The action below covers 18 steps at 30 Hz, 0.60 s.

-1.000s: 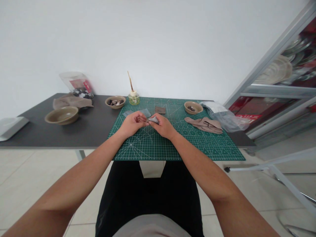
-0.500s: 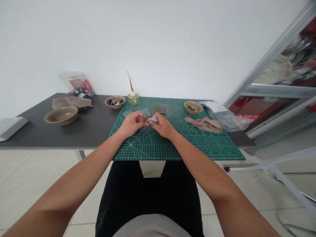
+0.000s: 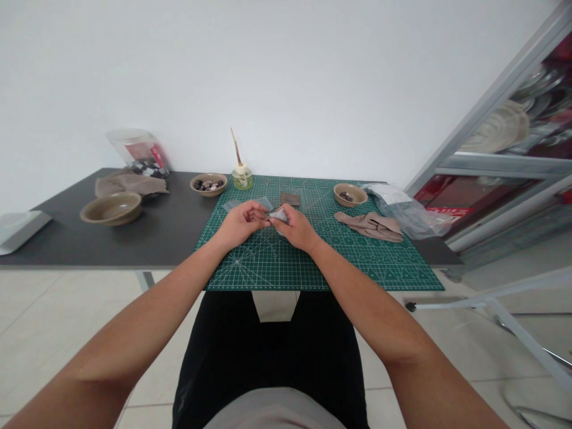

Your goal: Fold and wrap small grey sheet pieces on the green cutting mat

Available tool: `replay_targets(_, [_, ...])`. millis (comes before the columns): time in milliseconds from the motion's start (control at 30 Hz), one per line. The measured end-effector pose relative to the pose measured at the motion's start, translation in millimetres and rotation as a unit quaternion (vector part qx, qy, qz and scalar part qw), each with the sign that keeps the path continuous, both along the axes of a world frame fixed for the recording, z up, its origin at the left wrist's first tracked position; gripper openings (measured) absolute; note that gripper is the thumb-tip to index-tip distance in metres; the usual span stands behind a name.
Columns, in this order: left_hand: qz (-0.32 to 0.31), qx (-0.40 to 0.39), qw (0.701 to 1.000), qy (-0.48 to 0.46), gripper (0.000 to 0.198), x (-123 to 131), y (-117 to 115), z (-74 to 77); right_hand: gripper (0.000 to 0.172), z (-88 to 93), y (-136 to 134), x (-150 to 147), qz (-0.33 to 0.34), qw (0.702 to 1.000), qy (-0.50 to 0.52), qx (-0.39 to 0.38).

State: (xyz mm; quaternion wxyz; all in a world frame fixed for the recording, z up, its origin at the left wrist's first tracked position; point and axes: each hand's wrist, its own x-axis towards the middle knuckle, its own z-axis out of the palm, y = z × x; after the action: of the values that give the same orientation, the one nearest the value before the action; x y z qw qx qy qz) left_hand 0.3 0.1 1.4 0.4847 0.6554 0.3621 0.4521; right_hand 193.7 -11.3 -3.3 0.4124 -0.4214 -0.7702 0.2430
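Note:
Above the green cutting mat [image 3: 286, 262], my two hands meet close together. My right hand [image 3: 298, 229] is closed on a small folded pale grey sheet [image 3: 279, 214], perhaps sandpaper. Fingertips and thumb of my left hand [image 3: 241, 225] are pinched at the left end of that sheet, around something small that I cannot make out. A flat blue-grey sheet [image 3: 263, 203] lies just behind my left hand. Past my right hand lies a brown square sheet [image 3: 290, 199]. To the right a crumpled brown cloth [image 3: 373, 226] rests on the mat.
A bowl of dark and light pebbles [image 3: 208, 185] and a glass jar with a brush [image 3: 242, 177] stand at the back. Right: a bowl with a few pebbles [image 3: 350, 195], a plastic bag [image 3: 406, 211]. Left: another bowl [image 3: 111, 210], a cloth [image 3: 127, 183], a pebble container [image 3: 140, 152], a white device [image 3: 22, 232].
Both hands stay in nearly the same place. The grey sheet in my right hand has shifted and tilted slightly between the fingers.

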Motion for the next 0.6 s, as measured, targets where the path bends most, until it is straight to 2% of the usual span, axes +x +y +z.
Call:
replay_targets(167, [0.017,-0.032,0.999,0.023,0.037,0.3,-2.0,2.6,0.019,0.6,0.0,-0.2,-0.041,0.998,0.025,0.039])
replay_targets(267, [0.039,-0.049,0.998,0.009,0.036,0.5,-2.2,2.7,0.019,1.7,0.0,0.7,-0.042,0.996,0.025,0.073])
replay_targets(467, [0.124,0.080,0.985,0.087,0.025,0.0,-0.6,2.2,0.022,2.5,-0.5,1.2,-0.036,0.995,-0.009,0.091])
replay_targets(600, [0.081,0.045,0.993,0.067,0.023,1.1,-1.7,2.3,0.025,1.2,-1.6,-1.0,-0.041,0.992,-0.059,0.108])
